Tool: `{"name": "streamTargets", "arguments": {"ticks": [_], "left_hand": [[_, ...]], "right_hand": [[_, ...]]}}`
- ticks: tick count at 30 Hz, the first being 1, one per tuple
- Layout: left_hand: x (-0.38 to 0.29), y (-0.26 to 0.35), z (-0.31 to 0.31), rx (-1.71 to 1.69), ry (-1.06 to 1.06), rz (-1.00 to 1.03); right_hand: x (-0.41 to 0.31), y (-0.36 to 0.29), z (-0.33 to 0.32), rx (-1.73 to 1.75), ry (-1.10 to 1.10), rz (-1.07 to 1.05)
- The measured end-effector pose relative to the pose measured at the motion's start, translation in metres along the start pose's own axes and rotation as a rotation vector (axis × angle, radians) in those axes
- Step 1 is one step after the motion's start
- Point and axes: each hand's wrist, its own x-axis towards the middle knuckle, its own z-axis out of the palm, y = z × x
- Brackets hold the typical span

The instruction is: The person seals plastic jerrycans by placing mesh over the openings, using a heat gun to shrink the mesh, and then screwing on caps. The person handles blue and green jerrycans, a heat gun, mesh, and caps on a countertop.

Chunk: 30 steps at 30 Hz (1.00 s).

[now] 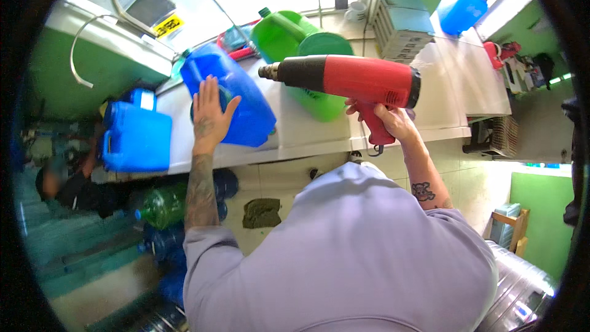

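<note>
My right hand (389, 122) is closed round the grip of a red and black heat gun (350, 78), whose metal nozzle points left. Fingers apart, my left hand (212, 117) is held flat over or against a blue plastic jug (244, 101) and holds nothing. Whether the palm touches the jug I cannot tell. Behind the heat gun, a green plastic jug (281, 37) stands on the white counter (318, 140); its lower part is partly hidden by the tool.
Blue jerrycans (140, 136) stand at the counter's left end. Light blue boxes (401, 23) are stacked at the back, with another blue container (462, 7) beyond. Large water bottles (163, 207) lie below at left. A person in dark clothing (85, 193) is at far left.
</note>
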Motion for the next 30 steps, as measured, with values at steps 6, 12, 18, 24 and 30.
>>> {"name": "streamTargets", "arguments": {"ticks": [6, 12, 18, 24, 30], "left_hand": [[-0.002, -0.013, 0.013, -0.026, 0.013, 0.079], [-0.003, -0.011, 0.012, -0.046, -0.038, 0.018], [0.013, 0.031, -0.002, -0.119, -0.030, -0.156], [0.058, 0.208, 0.026, -0.485, 0.151, -0.269], [0.079, 0.245, 0.012, -0.499, 0.106, -0.180]], "right_hand": [[-0.006, -0.068, -0.111, -0.403, 0.148, -0.003], [0.071, -0.101, -0.255, -1.232, 0.113, -0.156], [0.163, -0.021, -0.374, -1.507, -0.141, -0.093], [0.191, 0.010, -0.426, -1.567, -0.224, -0.113], [0.059, 0.077, -0.443, -1.183, 0.402, -0.228]]}}
